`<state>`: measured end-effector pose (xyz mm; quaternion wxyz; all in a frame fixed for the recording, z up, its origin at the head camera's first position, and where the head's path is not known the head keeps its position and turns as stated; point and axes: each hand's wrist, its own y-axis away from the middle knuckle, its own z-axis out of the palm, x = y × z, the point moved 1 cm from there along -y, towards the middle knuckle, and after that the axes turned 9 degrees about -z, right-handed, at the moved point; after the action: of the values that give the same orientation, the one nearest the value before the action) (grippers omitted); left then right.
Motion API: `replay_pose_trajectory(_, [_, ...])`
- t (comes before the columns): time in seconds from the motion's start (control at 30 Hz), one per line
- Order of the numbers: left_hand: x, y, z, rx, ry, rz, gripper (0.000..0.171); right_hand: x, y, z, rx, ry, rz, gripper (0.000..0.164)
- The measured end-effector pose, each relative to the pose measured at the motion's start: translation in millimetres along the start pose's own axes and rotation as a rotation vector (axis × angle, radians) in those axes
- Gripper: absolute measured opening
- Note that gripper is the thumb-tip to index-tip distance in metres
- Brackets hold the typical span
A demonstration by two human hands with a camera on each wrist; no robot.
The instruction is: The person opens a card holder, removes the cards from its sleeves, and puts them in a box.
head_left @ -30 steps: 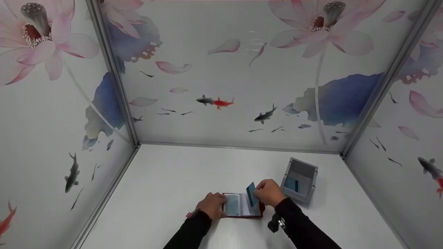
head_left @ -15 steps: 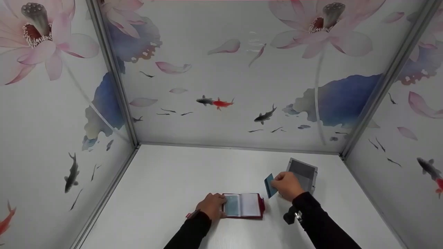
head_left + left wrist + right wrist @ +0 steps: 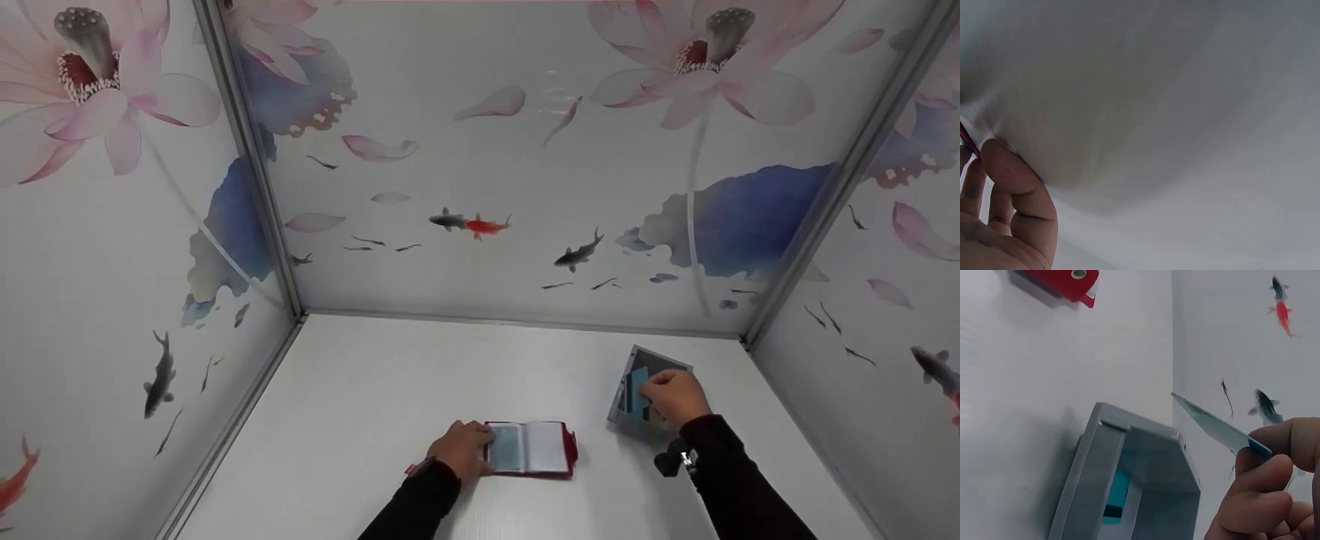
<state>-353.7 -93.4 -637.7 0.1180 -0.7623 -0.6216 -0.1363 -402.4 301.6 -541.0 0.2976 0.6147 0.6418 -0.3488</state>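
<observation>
A red card holder (image 3: 571, 450) lies spread flat on the table, a blue card (image 3: 504, 448) in its left sleeve and a pale page on the right. My left hand (image 3: 459, 450) grips its left edge; in the left wrist view, thumb and fingers (image 3: 1013, 169) pinch a thin red edge. Over the grey box (image 3: 1086, 472), my right hand (image 3: 681, 397) pinches a blue card (image 3: 1221, 427) by one end between thumb and fingers, tilted above the rim. Another blue card (image 3: 1117, 492) with a dark stripe lies inside the box.
The box stands at the right of the white table (image 3: 405, 375), beyond the card holder. Printed panels (image 3: 450, 285) with lotus and fish wall in the back and both sides, joined by metal corner posts (image 3: 247, 150).
My right hand has drawn the blue card away from the card holder's right page and carried it right, over the grey box. My left hand stays on the card holder.
</observation>
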Motion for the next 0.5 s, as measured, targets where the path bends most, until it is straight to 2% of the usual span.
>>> replay_pose_trajectory(0.2, [-4.6, -4.1, 11.3, 0.018, -0.010, -0.001, 0.055, 16.0, -3.7, -9.0, 0.048, 0.038, -0.006, 0.038])
replay_pose_trajectory(0.33, [-7.8, -6.9, 18.1, 0.017, -0.006, -0.004, 0.055, 23.7, -7.1, -7.3, 0.070, 0.071, -0.010, 0.039])
replay_pose_trajectory(0.5, [-7.0, -7.5, 18.2, 0.014, -0.019, -0.009, 0.054, 31.2, -13.8, 0.6, 0.105, 0.130, -0.036, 0.036])
